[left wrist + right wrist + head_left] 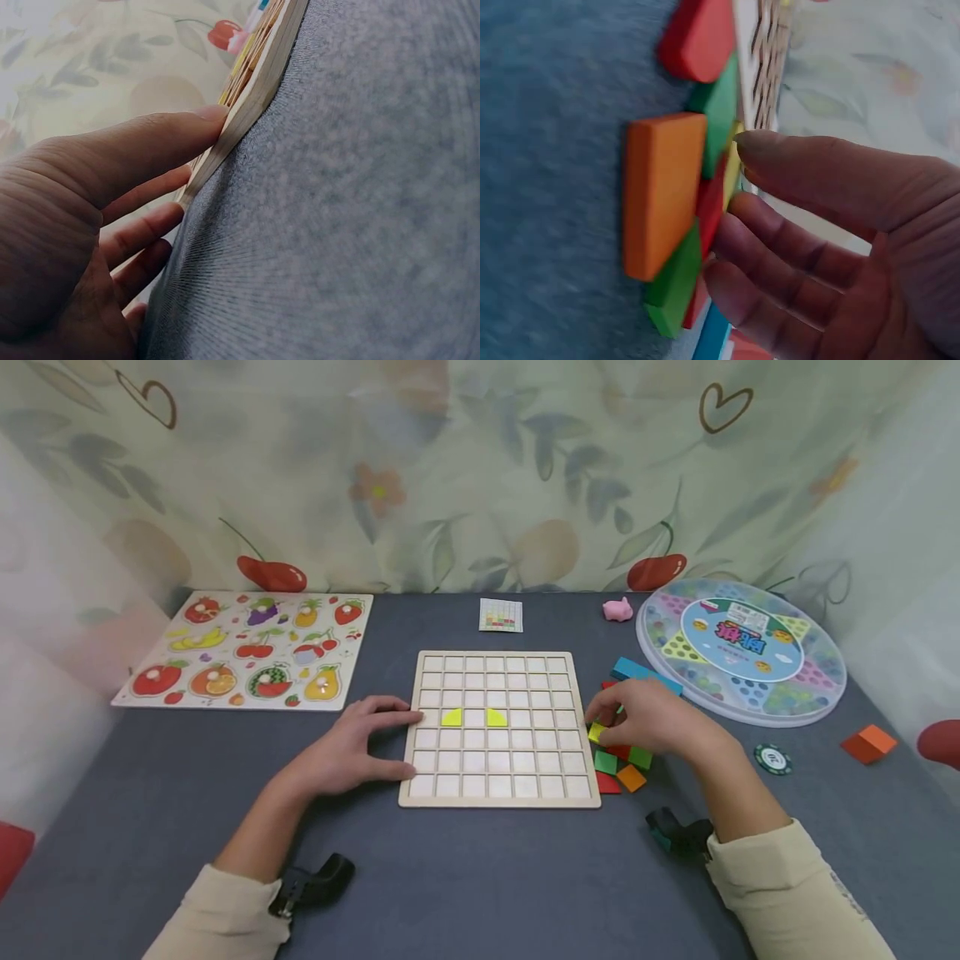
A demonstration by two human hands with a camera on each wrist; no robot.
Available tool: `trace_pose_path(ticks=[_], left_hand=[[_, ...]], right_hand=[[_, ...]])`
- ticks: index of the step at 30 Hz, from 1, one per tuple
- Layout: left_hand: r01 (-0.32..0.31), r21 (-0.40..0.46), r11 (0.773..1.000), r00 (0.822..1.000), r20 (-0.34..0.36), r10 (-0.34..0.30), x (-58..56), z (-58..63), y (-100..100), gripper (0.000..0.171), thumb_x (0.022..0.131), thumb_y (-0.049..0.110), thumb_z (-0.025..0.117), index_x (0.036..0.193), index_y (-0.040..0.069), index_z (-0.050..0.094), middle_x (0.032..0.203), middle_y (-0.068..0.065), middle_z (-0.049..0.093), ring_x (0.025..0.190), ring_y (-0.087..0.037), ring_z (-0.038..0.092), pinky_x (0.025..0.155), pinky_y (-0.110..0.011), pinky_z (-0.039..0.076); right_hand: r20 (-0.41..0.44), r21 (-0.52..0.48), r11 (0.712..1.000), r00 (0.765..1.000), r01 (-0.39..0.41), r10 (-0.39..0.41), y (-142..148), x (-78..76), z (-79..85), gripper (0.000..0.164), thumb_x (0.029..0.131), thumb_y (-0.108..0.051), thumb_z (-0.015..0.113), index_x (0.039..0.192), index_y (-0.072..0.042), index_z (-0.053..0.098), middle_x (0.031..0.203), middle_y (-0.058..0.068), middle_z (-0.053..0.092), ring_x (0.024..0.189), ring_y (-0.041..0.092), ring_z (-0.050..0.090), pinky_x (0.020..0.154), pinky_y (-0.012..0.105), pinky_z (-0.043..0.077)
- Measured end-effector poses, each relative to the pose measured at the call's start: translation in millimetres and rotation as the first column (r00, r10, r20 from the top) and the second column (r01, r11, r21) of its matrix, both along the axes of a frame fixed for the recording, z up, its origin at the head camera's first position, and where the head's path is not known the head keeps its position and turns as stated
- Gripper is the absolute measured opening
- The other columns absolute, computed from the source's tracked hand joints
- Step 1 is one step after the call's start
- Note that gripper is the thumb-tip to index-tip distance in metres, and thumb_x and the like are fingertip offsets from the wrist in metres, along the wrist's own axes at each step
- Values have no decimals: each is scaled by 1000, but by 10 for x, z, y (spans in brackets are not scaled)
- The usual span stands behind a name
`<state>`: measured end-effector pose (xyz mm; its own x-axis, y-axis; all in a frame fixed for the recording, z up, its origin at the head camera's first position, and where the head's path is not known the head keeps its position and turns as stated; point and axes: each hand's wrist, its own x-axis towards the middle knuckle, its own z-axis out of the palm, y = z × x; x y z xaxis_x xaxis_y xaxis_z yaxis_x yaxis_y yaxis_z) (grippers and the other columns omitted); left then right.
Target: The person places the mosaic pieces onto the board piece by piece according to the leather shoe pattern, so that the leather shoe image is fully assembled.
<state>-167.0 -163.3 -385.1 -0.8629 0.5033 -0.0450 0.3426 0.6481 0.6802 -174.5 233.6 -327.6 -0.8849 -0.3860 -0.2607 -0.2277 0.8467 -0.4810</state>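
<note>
A pale wooden grid board (474, 791) lies flat on the table, with two yellow quarter-round pieces (452, 718) in separate cells of one row. At its left edge, my left hand (341, 752) touches the frame with fairly straight fingers and thumb; the left wrist view shows the thumb against the wooden rim (251, 109). Beside the right edge, my right hand (651, 717) pinches a yellow block (596, 732) between thumb and fingers. Under and around that hand lie several loose blocks, including an orange block (664, 195), a green block (676, 281) and a red block (699, 41).
A fruit picture board (247, 652) lies at the back left. Behind the grid are a small pattern card (500, 615) and a pink pig figure (617, 609). To the right sit a round game board (742, 647), a chip (772, 759) and an orange block (868, 744).
</note>
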Motion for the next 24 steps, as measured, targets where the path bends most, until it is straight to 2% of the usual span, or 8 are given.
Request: trace_pose_path(ticks=[4,10,17,24], left_hand=[[4,7,1000,1000,0,-4,-3,-25,-14,69,85,35,85,146,12,61,150,-15,46,139,-40,37,112,-65,33],[5,12,1000,1000,-2,-5,16,-29,-13,69,85,36,85,145,12,61,150,-15,47,139,-40,37,111,-65,34],[3,2,1000,1000,6,-3,-18,-16,-2,69,86,36,84,146,13,61,151,-15,46,139,-39,36,112,-64,33],[-9,-6,1000,1000,19,10,-33,-5,4,70,85,35,85,147,14,60,151,-14,45,140,-38,35,113,-64,33]], right_hand=[[-12,69,998,1000,6,-5,-8,16,-72,22,90,-13,77,111,-8,76,93,3,70,85,19,60,74,32,53],[-19,92,996,1000,13,-12,-64,53,-82,18,89,-10,78,107,-7,76,85,3,64,79,18,57,68,30,49],[-38,100,994,999,40,-37,-59,81,-110,13,88,-9,77,99,-9,70,90,4,65,81,19,58,70,31,51],[-42,128,990,998,61,-56,-54,83,-99,21,88,-14,78,107,-6,75,92,5,69,84,20,60,73,34,54]])
